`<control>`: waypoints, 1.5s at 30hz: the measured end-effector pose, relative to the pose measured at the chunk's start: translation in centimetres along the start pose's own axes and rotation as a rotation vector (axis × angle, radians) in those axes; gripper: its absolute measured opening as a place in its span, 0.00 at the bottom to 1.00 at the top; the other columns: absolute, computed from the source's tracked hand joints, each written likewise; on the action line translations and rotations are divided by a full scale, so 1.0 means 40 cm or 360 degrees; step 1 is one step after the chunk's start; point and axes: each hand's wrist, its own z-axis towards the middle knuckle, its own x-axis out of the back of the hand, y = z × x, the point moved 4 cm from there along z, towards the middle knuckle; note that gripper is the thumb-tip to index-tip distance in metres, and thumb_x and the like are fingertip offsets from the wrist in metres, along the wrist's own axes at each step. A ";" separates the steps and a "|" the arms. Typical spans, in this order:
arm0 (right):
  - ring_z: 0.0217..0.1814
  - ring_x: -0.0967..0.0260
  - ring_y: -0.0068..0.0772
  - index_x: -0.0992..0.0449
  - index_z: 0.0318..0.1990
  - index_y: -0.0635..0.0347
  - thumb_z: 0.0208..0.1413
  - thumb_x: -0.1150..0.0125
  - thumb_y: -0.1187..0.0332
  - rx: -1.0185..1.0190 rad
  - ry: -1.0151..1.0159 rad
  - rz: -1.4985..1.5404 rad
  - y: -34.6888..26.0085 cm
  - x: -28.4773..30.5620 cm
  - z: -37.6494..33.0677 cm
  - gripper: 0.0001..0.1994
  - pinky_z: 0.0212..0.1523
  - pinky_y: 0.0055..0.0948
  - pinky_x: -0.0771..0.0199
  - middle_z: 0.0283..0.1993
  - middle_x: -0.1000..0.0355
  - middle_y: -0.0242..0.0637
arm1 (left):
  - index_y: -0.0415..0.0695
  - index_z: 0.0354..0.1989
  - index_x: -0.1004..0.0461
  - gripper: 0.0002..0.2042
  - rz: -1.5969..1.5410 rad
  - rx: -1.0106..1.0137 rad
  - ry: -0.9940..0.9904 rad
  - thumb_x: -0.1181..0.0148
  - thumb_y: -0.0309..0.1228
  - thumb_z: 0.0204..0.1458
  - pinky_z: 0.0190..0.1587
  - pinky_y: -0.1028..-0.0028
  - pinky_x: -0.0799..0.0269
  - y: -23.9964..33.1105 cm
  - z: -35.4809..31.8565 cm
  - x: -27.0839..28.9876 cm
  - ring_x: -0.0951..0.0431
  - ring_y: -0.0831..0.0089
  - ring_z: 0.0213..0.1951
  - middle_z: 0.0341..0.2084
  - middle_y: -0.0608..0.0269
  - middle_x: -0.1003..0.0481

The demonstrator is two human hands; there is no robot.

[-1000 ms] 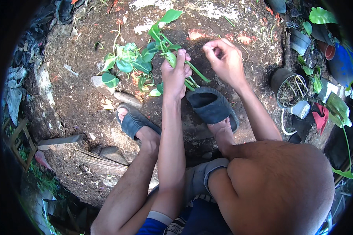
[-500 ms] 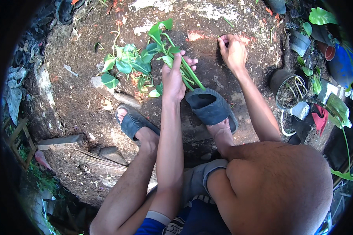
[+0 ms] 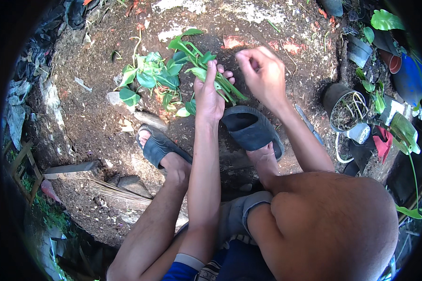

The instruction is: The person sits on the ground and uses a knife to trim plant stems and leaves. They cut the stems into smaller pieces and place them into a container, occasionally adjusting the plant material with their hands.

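My left hand is closed around a bunch of green leafy stems. The leaves point away from me, and the cut ends stick out to the right of the palm, just beyond my right sandal. Close by on the right hovers my right hand, fingers curled in and the thumb against them. Whatever it may hold is hidden, and it does not touch the bunch. Left of the bunch, a pile of loose green leaves and vines lies on the soil.
Black sandals are on my feet. A narrow grey-blue strip lies beside my right forearm. At the right stand a dark pot with roots, a grey pot and potted plants. A flat stone and wood block lie left.
My right hand has come left and closer to me, toward the stems. The bunch in my left hand has tilted slightly. A thin brown stem shows on the soil where my right hand was.
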 end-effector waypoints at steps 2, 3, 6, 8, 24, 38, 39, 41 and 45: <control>0.29 0.29 0.27 0.15 0.43 0.61 0.63 0.31 0.64 -0.0043 0.0174 -0.0252 0.085 0.037 0.062 0.10 0.34 0.31 0.25 0.33 0.22 0.36 | 0.45 0.54 0.30 0.14 -0.0043 0.0003 -0.0038 0.41 0.40 0.69 0.42 0.66 0.21 0.007 -0.003 0.006 0.23 0.71 0.39 0.35 0.68 0.27; 0.30 0.28 0.28 0.15 0.44 0.61 0.63 0.31 0.62 -0.0037 0.0252 -0.0374 0.133 0.055 0.103 0.12 0.35 0.32 0.24 0.34 0.21 0.37 | 0.45 0.54 0.30 0.14 -0.0075 -0.0002 -0.0079 0.41 0.40 0.69 0.42 0.66 0.21 0.012 -0.002 0.009 0.23 0.71 0.38 0.35 0.68 0.28; 0.39 0.21 0.43 0.17 0.44 0.60 0.61 0.29 0.58 -0.0088 0.0263 -0.0708 0.262 0.096 0.181 0.14 0.44 0.40 0.21 0.42 0.20 0.44 | 0.45 0.53 0.29 0.12 -0.0066 -0.0035 -0.0112 0.42 0.39 0.70 0.41 0.67 0.22 0.018 0.000 0.015 0.23 0.71 0.38 0.35 0.67 0.27; 0.44 0.21 0.46 0.17 0.43 0.59 0.61 0.29 0.59 0.0028 0.0211 -0.0827 0.309 0.094 0.199 0.13 0.46 0.42 0.22 0.44 0.22 0.46 | 0.44 0.53 0.29 0.12 0.0003 -0.0038 -0.0088 0.42 0.38 0.70 0.41 0.67 0.22 0.015 0.001 0.017 0.23 0.70 0.38 0.35 0.67 0.27; 0.32 0.25 0.35 0.14 0.43 0.58 0.62 0.32 0.62 -0.0051 0.0044 0.0078 0.034 0.036 0.034 0.10 0.37 0.35 0.24 0.37 0.22 0.38 | 0.46 0.53 0.29 0.15 -0.0116 -0.0064 -0.0109 0.41 0.43 0.69 0.48 0.62 0.21 0.012 -0.005 -0.036 0.21 0.67 0.46 0.42 0.63 0.24; 0.57 0.22 0.46 0.13 0.50 0.56 0.62 0.32 0.65 0.0026 0.0560 -0.0867 0.516 0.249 0.135 0.12 0.62 0.41 0.26 0.54 0.19 0.47 | 0.44 0.51 0.29 0.11 -0.0012 -0.0093 -0.0106 0.40 0.37 0.69 0.41 0.68 0.23 0.034 -0.008 -0.022 0.23 0.70 0.38 0.36 0.65 0.27; 0.54 0.21 0.46 0.13 0.49 0.56 0.61 0.31 0.67 0.0071 0.0607 -0.0793 0.509 0.249 0.132 0.11 0.59 0.40 0.24 0.52 0.19 0.47 | 0.44 0.52 0.29 0.12 -0.0005 -0.0081 -0.0094 0.41 0.37 0.69 0.41 0.67 0.23 0.033 -0.008 -0.023 0.22 0.70 0.38 0.36 0.65 0.27; 0.44 0.19 0.38 0.13 0.47 0.57 0.59 0.29 0.70 -0.0044 0.0661 -0.0704 0.506 0.251 0.125 0.10 0.48 0.33 0.19 0.47 0.17 0.45 | 0.44 0.52 0.29 0.12 0.0005 -0.0092 -0.0090 0.41 0.38 0.69 0.41 0.67 0.22 0.033 -0.006 -0.023 0.22 0.70 0.38 0.36 0.65 0.27; 0.39 0.22 0.23 0.13 0.49 0.57 0.59 0.27 0.67 -0.0488 0.0805 -0.0507 0.471 0.271 0.105 0.12 0.41 0.25 0.21 0.41 0.18 0.38 | 0.43 0.53 0.29 0.13 0.0012 -0.0096 -0.0071 0.41 0.38 0.69 0.42 0.66 0.22 0.032 0.000 -0.015 0.21 0.69 0.38 0.36 0.64 0.26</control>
